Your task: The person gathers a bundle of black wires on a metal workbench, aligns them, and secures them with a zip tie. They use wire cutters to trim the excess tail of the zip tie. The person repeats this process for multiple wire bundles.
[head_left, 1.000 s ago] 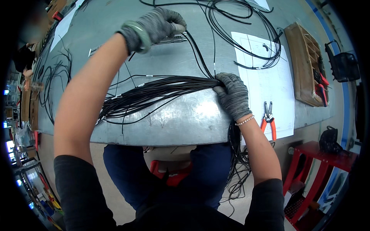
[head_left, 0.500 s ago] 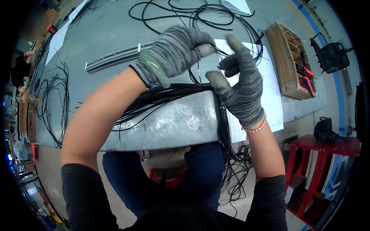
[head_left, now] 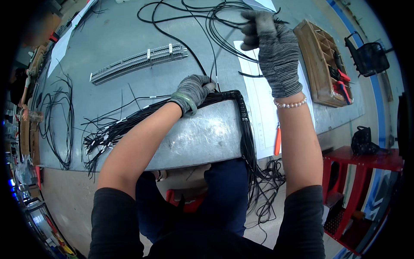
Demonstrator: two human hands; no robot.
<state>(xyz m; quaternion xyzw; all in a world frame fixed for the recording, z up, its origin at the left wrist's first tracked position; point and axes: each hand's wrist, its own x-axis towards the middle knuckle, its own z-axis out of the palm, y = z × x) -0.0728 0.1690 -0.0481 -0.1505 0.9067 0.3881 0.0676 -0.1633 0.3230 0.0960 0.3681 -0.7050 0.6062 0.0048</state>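
Observation:
A bundle of black cables [head_left: 215, 98] lies along the table's near side and bends down over the edge at a taped corner. My left hand [head_left: 195, 91], in a grey knit glove with a green band, rests on this bundle, its fingers closed on a black cable that runs up the table. Farther off to the right, my right hand [head_left: 274, 52] is over the loose coil of black cables [head_left: 211, 26]. Its gloved fingers are curled and slightly blurred; what they hold is hidden. White markers sit on several wires at the bundle's fanned left end.
A slotted grey terminal strip [head_left: 138, 64] lies beyond my left hand. Paper sheets [head_left: 269, 116] with an orange-handled tool [head_left: 277, 141] are under my right arm. At the right stands a wooden compartment box [head_left: 321, 64] with red-handled tools. Loose wires [head_left: 58, 116] lie far left.
My left hand has come down and nearer to the bundle, closing on a cable there. My right hand has moved away from me to the coil, its fingers curling. The orange-handled tool is now more exposed.

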